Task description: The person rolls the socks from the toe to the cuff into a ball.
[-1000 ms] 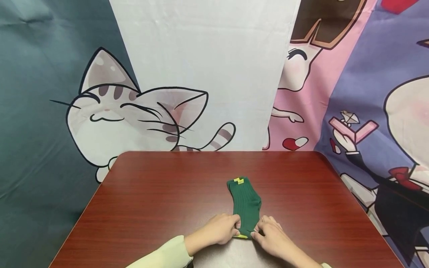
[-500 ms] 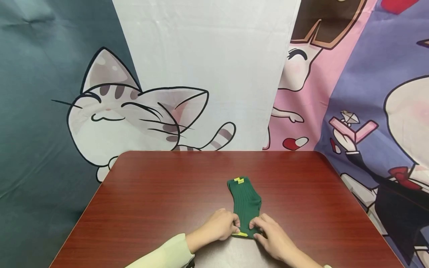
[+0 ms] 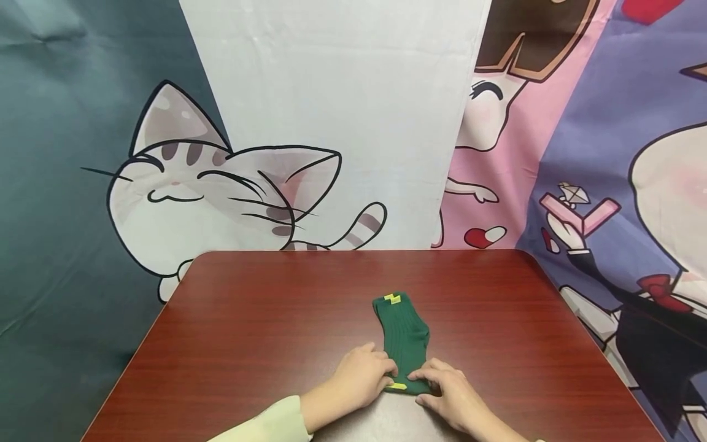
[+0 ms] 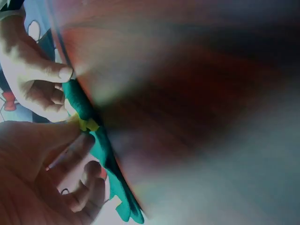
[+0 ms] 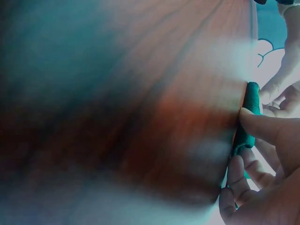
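1. Green ribbed knit makes up the sock (image 3: pixel 405 334), which lies flat, right of centre on the worktop (image 3: pixel 265 325), its long side running away from the person; whether it is one layer or several I cannot tell.
2. One yellow patch (image 3: pixel 393 299) marks its far end; a yellow strip (image 3: pixel 397 386) shows at the near end, between the two hands.
3. The left hand (image 3: pixel 361 377) is at the near left edge, its fingers curled and pinching the fabric beside the yellow strip.
4. The right hand (image 3: pixel 450 393) is at the near right corner, thumb and fingers bent round the fabric from either side.
5. Both hands stand in the way of a full view: from the head, they cover parts of the near corners, and from the right wrist, the right hand hides much of the green fabric, which looks rounded like a roll there.
6. A pale green sleeve (image 3: pixel 270 420) crosses the front of the worktop behind the left hand.
7. Beyond the far edge hangs a printed backdrop (image 3: pixel 353 110) with a striped cartoon cat (image 3: pixel 171 221) on the left, a brown-haired figure (image 3: pixel 536 37) on pink, and a dark-suited figure (image 3: pixel 652 350) on purple at right.
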